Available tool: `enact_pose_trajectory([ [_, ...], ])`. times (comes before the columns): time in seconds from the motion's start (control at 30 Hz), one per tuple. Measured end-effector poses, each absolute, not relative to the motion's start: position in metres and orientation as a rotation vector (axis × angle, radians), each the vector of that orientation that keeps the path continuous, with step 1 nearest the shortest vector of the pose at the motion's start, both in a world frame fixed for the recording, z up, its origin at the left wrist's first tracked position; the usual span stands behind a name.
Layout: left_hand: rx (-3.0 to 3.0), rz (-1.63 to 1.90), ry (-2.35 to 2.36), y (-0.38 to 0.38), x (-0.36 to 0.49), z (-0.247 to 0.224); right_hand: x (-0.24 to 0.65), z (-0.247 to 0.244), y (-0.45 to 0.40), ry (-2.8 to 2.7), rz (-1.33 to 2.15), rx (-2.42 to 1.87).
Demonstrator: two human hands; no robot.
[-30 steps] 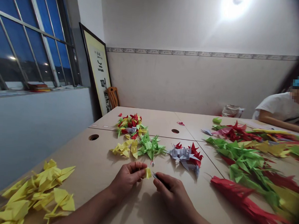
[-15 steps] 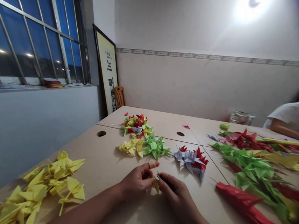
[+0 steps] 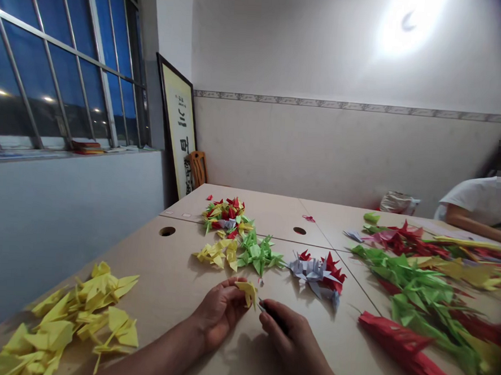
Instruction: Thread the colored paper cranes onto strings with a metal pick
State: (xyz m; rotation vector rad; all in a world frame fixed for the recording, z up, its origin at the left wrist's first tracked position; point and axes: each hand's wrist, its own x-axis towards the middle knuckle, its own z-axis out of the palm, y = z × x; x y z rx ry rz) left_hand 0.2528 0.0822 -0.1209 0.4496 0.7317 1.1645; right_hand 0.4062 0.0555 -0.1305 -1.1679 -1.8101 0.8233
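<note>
Near the table's front middle, my left hand (image 3: pixel 223 313) pinches a small folded yellow paper piece (image 3: pixel 248 292) between its fingers. Just to the right, my right hand (image 3: pixel 290 328) is closed round a dark, thin tool (image 3: pixel 273 314) whose pointed metal tip is directed at the yellow piece. Whether the tip touches the paper I cannot tell. Beyond my hands lie yellow paper cranes (image 3: pixel 216 253), green ones (image 3: pixel 260 253) and a white and red cluster (image 3: pixel 317 271).
Yellow cranes (image 3: pixel 50 331) are heaped at the left. Red strung paper (image 3: pixel 410 344) and green cranes (image 3: pixel 414 282) spread over the right side. A mixed pile (image 3: pixel 228 215) sits farther back. A person in a white sleeve (image 3: pixel 470 195) leans on the table at the far right.
My left hand has turned and lifted slightly, bringing the yellow piece up and left into clearer view. My right hand has moved a little away from it. The view has tilted slightly upward.
</note>
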Motion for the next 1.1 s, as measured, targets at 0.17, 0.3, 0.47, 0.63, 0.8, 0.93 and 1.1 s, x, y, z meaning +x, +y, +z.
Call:
enact_pose_trajectory([
  [0.17, 0.47, 1.171, 0.708, 0.0838, 0.2523, -0.1268, 0.4061, -0.1283, 0.0549, -1.861, 0.802, -1.161],
  [0.3, 0.505, 1.121, 0.659, 0.0818, 0.2519, -0.1255, 0.4078, -0.1306, 0.056, -1.844, 0.82, -1.154],
  [0.47, 0.458, 1.149, 0.698, 0.0826, 0.2515, -0.1264, 0.4086, -0.133, 0.0592, -1.819, 0.826, -1.186],
  [0.63, 0.521, 1.092, 0.612, 0.0821, 0.2515, -0.1303, 0.408, -0.1307, 0.0593, -1.839, 0.839, -1.18],
  [0.8, 0.584, 1.078, 0.605, 0.0804, 0.2531, -0.1299, 0.4074, -0.1259, 0.0577, -1.878, 0.831, -1.17],
  [0.93, 0.58, 1.074, 0.628, 0.0793, 0.2531, -0.1311, 0.4073, -0.126, 0.0565, -1.887, 0.821, -1.16],
  [1.1, 0.598, 1.062, 0.631, 0.0778, 0.2531, -0.1301, 0.4085, -0.1272, 0.0562, -1.907, 0.824, -1.136],
])
